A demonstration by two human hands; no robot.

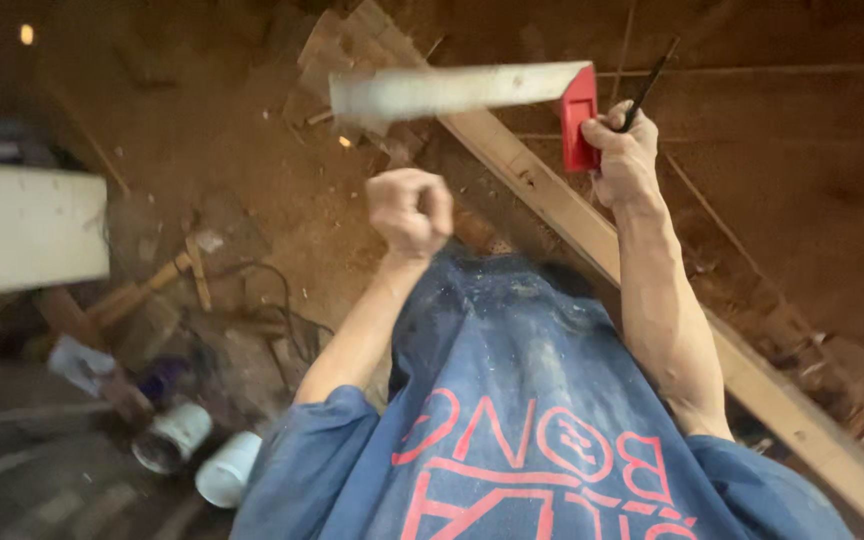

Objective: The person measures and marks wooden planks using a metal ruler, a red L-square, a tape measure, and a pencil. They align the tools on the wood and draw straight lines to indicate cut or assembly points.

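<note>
Over a sawdust-strewn dirt floor (252,170), seen from the head camera, both hands are raised in front of a blue shirt (512,400) dusted with wood powder. The right hand (624,150) grips a try square (512,95) by its red stock, fingers wrapped tight around it, with a dark pencil (652,80) pinched in the same fist and pointing up and away. The square's pale metal blade juts left, level, held in the air above a long timber plank (592,240) that runs diagonally across the floor from the upper middle to the lower right corner. The left hand (410,210) is balled into a fist with nothing visible inside it, forearm bent upward from the elbow.

As a judgement, no fresh mark shows on the plank, and the square is not seated against its edge, so the marking looks not yet made. Two white buckets (197,450) lie tipped near the lower left, beside scrap wood and a pale board (22,230) at the left edge.
</note>
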